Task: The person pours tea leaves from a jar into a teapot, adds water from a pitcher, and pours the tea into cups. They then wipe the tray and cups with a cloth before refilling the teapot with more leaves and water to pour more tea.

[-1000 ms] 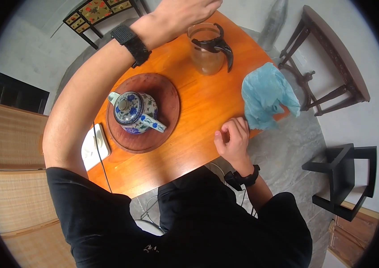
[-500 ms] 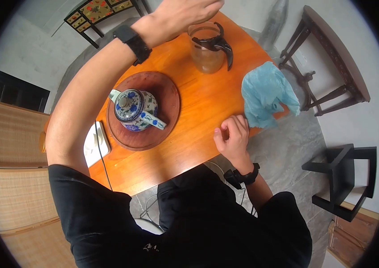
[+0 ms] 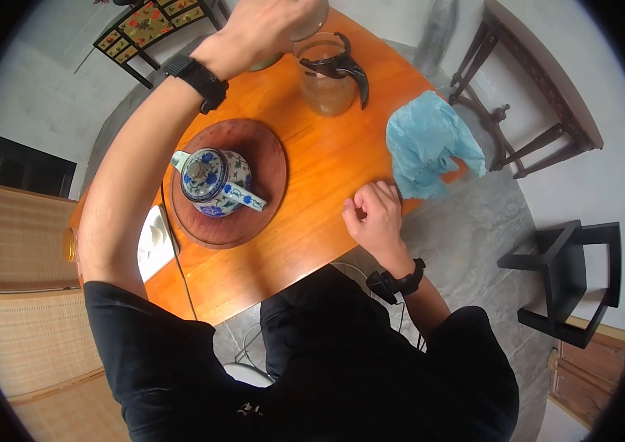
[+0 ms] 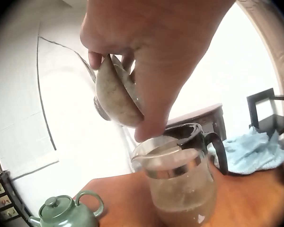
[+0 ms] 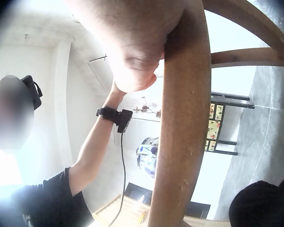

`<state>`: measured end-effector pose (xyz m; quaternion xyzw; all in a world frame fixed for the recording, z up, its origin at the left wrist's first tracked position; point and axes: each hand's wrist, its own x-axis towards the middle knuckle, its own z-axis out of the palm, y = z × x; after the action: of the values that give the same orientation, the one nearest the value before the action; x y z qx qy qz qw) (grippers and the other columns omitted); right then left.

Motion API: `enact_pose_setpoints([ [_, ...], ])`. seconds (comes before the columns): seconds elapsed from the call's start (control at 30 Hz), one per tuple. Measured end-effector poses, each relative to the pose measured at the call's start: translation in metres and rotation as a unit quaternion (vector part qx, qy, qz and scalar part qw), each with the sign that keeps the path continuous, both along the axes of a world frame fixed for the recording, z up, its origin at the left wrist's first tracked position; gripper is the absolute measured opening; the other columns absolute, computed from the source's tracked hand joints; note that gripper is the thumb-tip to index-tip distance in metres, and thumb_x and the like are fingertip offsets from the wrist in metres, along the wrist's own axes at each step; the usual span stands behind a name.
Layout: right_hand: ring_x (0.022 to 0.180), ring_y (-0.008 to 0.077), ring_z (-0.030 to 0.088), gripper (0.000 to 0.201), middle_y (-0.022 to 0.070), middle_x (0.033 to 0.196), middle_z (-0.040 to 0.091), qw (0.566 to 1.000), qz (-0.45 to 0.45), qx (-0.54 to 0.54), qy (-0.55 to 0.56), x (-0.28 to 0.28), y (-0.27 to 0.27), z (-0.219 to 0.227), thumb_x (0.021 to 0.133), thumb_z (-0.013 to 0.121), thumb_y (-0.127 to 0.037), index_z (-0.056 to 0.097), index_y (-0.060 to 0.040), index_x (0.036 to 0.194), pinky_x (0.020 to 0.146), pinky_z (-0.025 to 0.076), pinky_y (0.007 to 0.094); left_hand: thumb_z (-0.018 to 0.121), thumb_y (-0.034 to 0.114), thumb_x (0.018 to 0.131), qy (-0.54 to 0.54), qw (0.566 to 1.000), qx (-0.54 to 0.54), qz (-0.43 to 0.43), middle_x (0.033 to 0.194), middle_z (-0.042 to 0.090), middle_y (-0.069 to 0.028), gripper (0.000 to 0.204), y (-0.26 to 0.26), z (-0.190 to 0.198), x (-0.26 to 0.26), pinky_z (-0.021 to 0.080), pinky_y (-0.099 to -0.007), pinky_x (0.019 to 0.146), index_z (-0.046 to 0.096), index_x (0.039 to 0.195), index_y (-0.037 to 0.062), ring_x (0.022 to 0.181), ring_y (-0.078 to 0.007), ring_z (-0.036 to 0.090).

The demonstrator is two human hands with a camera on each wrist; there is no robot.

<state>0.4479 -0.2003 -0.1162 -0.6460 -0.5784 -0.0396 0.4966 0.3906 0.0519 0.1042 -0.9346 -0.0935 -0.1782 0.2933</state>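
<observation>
In the left wrist view my left hand (image 4: 151, 61) grips a small pale cup (image 4: 114, 97) by its rim. The cup is tipped, with another thin pale edge inside it. It hangs over the glass pitcher (image 4: 182, 189), which has a dark handle and holds cloudy liquid. In the head view the same hand is at the top, beside the pitcher. My right hand (image 3: 376, 221) rests at the table's near edge with loosely curled fingers and holds nothing. Close by it lies a crumpled light-blue cloth (image 3: 434, 144).
A blue-and-white teapot (image 3: 213, 180) sits on a round reddish wooden tray (image 3: 272, 162). Beyond the pitcher stands a green teapot (image 4: 68, 215). A white power strip (image 3: 156, 247) with a cable lies at the table's left. On the right are a dark side table (image 3: 548, 81) and a black stool (image 3: 566, 276).
The head view has shifted slightly, moving the table things left. My left hand is turned differently, a bit left relative to the pitcher, and the cup now shows beneath its fingers. My right hand stays put.
</observation>
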Motion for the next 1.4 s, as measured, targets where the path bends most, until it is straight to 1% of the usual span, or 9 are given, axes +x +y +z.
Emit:
enact_pose_setpoints([
  [0.17,0.06,0.0255,0.047,0.024,0.0038,0.057,0.045,1.0,-0.005,-0.003,-0.005,-0.002,0.001,0.0,0.072,0.067,-0.01,0.044,-0.0105,0.063,0.06,0.034,0.0384,0.082,0.025,0.061,-0.052,0.985,-0.153,0.052,0.116,0.055,-0.0195,0.073,0.013,-0.003,0.004,0.044,-0.0404,0.09,0.05,0.121,-0.0026,0.104,-0.0363,0.053],
  [0.27,0.06,0.0257,0.048,0.025,0.0037,0.057,0.046,1.0,-0.007,-0.001,-0.017,-0.002,0.001,-0.001,0.072,0.067,-0.009,0.043,-0.0105,0.063,0.06,0.034,0.0382,0.083,0.032,0.061,-0.036,0.915,-0.384,0.119,0.111,0.061,-0.0257,0.077,0.005,0.021,0.003,0.048,-0.0395,0.09,0.053,0.119,-0.009,0.105,-0.0383,0.058],
  [0.5,0.058,0.026,0.046,0.026,0.003,0.057,0.045,1.0,-0.004,-0.009,-0.025,-0.005,0.001,0.001,0.072,0.067,-0.008,0.042,-0.0103,0.063,0.061,0.034,0.0378,0.08,0.039,0.065,-0.153,0.808,-0.551,0.142,0.11,0.062,-0.0289,0.098,0.026,0.015,-0.017,0.05,-0.0331,0.088,0.039,0.13,-0.0198,0.104,-0.0298,0.062],
  [0.7,0.058,0.0259,0.046,0.027,0.0036,0.058,0.045,1.0,-0.004,-0.012,-0.016,-0.004,0.0,-0.001,0.073,0.067,-0.01,0.042,-0.0101,0.062,0.06,0.034,0.0385,0.083,0.037,0.061,-0.025,0.781,-0.605,0.153,0.103,0.064,-0.0223,0.114,0.034,0.014,-0.015,0.051,-0.0311,0.083,0.022,0.137,-0.0223,0.095,-0.0258,0.062],
  [0.8,0.058,0.0262,0.046,0.027,0.0039,0.057,0.044,1.0,-0.006,-0.012,-0.025,-0.003,0.001,-0.003,0.073,0.066,-0.01,0.042,-0.01,0.062,0.06,0.034,0.0386,0.081,0.032,0.065,-0.09,0.82,-0.558,0.092,0.085,0.065,-0.0135,0.111,0.048,-0.011,-0.01,0.05,-0.0276,0.077,0.017,0.136,-0.0243,0.078,-0.0196,0.062],
  [1.0,0.057,0.0262,0.046,0.027,0.0047,0.056,0.044,1.0,0.003,-0.007,-0.025,-0.004,0.001,-0.002,0.072,0.067,-0.01,0.042,-0.0098,0.062,0.06,0.034,0.0388,0.074,0.023,0.074,-0.051,0.708,-0.7,0.081,0.069,0.059,-0.0055,0.098,0.039,0.009,-0.017,0.048,-0.0264,0.077,0.016,0.136,-0.0254,0.062,-0.0112,0.054],
  [1.2,0.058,0.0266,0.046,0.027,0.0055,0.056,0.045,1.0,0.001,-0.011,-0.021,-0.004,0.0,-0.002,0.072,0.067,-0.011,0.042,-0.0097,0.062,0.06,0.034,0.039,0.076,0.026,0.07,-0.092,0.739,-0.659,0.108,0.079,0.063,-0.008,0.095,0.028,0.013,-0.01,0.048,-0.0271,0.078,0.024,0.133,-0.0224,0.069,-0.0158,0.058],
  [1.3,0.058,0.0267,0.046,0.027,0.0057,0.056,0.045,1.0,0.002,-0.008,-0.023,-0.003,0.0,-0.002,0.072,0.067,-0.011,0.042,-0.0098,0.061,0.06,0.034,0.0391,0.076,0.027,0.068,-0.064,0.826,-0.542,0.142,0.087,0.064,-0.0124,0.098,0.034,0.008,-0.005,0.049,-0.0277,0.08,0.023,0.134,-0.0218,0.077,-0.0183,0.06],
  [1.4,0.058,0.0268,0.046,0.027,0.0058,0.056,0.045,1.0,0.002,-0.008,-0.025,-0.003,0.0,-0.001,0.072,0.066,-0.011,0.042,-0.0097,0.061,0.06,0.034,0.0391,0.077,0.028,0.066,-0.027,0.737,-0.662,0.133,0.098,0.064,-0.0188,0.103,0.037,0.011,-0.006,0.049,-0.0297,0.084,0.021,0.138,-0.0203,0.09,-0.0217,0.061],
])
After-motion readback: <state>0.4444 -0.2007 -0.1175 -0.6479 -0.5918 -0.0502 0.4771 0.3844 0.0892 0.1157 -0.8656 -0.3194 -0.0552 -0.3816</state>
